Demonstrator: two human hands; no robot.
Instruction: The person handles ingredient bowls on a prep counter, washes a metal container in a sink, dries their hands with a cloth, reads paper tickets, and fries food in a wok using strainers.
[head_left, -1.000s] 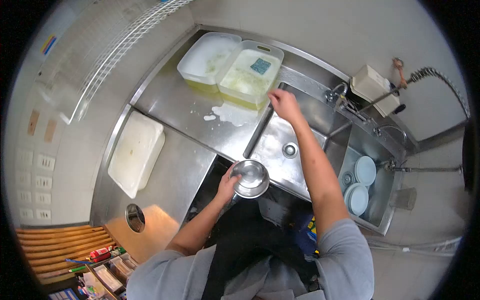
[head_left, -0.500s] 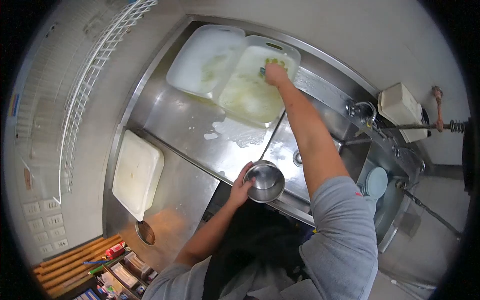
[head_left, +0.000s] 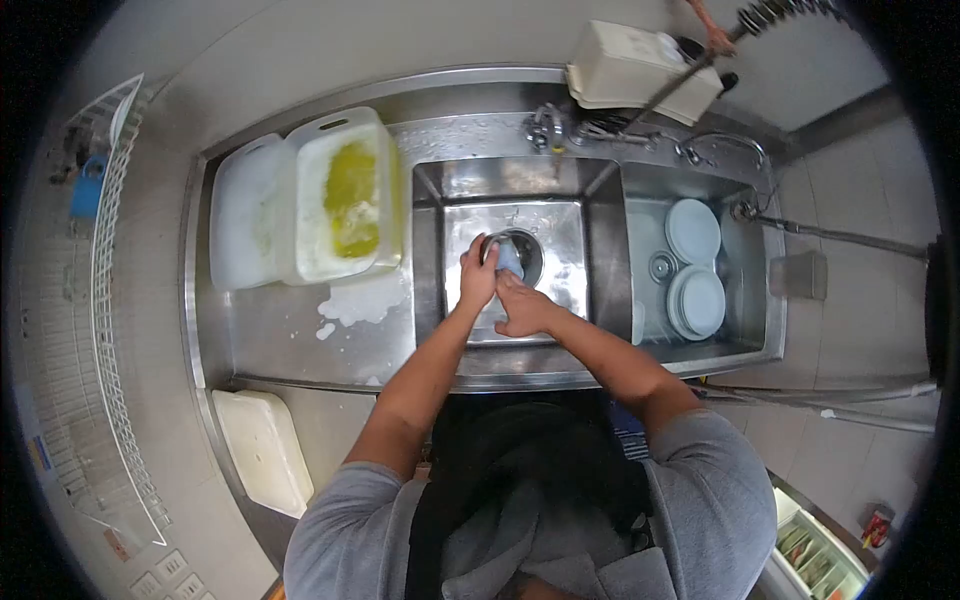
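Over the middle sink basin [head_left: 465, 320], my left hand [head_left: 479, 272] grips the rim of a metal bowl [head_left: 533, 258] with its fingers wrapped round the left side. Against the inside of the bowl my right hand [head_left: 524, 305] presses a bluish sponge [head_left: 508, 257], its fingertips partly hidden by it. The bowl is tilted above the sink floor and hides the drain.
Two plastic tubs [head_left: 386, 235] with suds and yellow-green liquid stand on the left counter. White dishes [head_left: 694, 232] lie in the right basin. Taps [head_left: 548, 128] line the back edge. A white tray [head_left: 262, 450] is at the lower left, and a wire rack [head_left: 105, 260] at the far left.
My right hand has come out of the sudsy tub with the sponge and down to the bowl. My left hand has carried the bowl over the middle basin. The view has swung to the right.
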